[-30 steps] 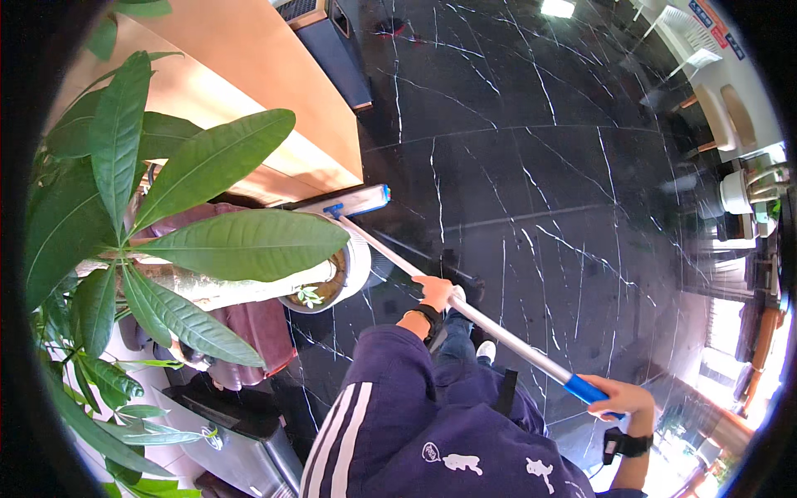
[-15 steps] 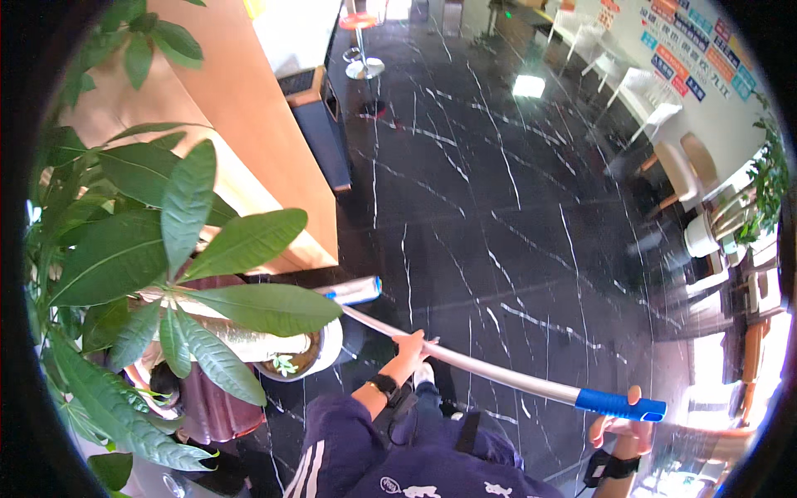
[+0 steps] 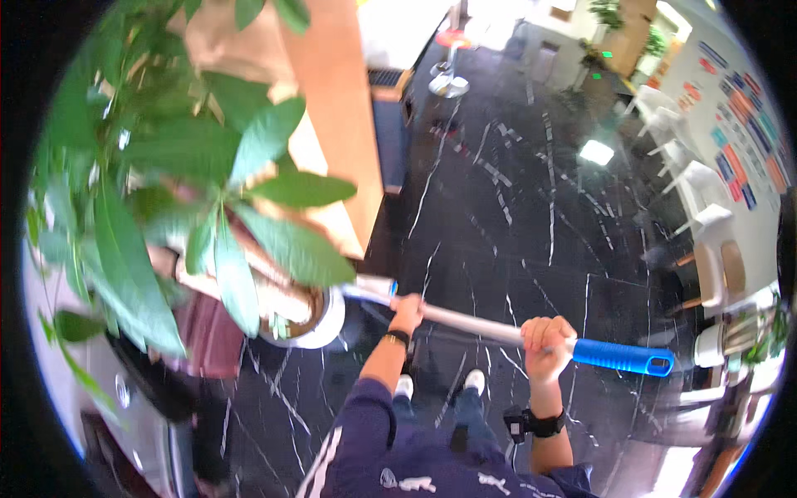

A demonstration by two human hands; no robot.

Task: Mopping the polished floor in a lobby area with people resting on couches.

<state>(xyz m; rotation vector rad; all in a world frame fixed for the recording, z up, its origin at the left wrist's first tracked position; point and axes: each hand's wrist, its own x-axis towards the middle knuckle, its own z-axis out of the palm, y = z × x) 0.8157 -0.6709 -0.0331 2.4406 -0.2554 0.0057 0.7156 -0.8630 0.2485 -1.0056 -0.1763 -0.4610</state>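
- Mop-like long pale metal pole with a blue foam end grip (image 3: 515,332): in the head view, the only view, you hold it nearly level across your front, above the black white-veined marble floor (image 3: 531,216). Its far end runs to your left, toward the foot of the plant pot, and the working head is hidden there behind the leaves.
- Your left hand (image 3: 408,312) is wrapped round the pole far along the shaft, close to the pot. Judging by the spacing, this forward hand steers the tip.
- Your right hand (image 3: 544,339) is clenched round the pole just inside the blue grip, which sticks out free to your right. That rear hand likely supplies the push.
- One dark wristwatch (image 3: 531,423) sits on your right wrist; one thin band (image 3: 395,339) sits on your left.
- Your two pale shoes (image 3: 438,385) stand on the floor directly below the pole, between the hands.
- One round white planter (image 3: 325,324) stands just left of the pole's far end, with a large broad-leaved green plant (image 3: 191,207) rising from it and covering the left side of the view.
- One tall tan wooden panel (image 3: 336,124) stands behind the plant.
- Several white chairs (image 3: 689,191) line the far right wall; the exact count is hard to tell.
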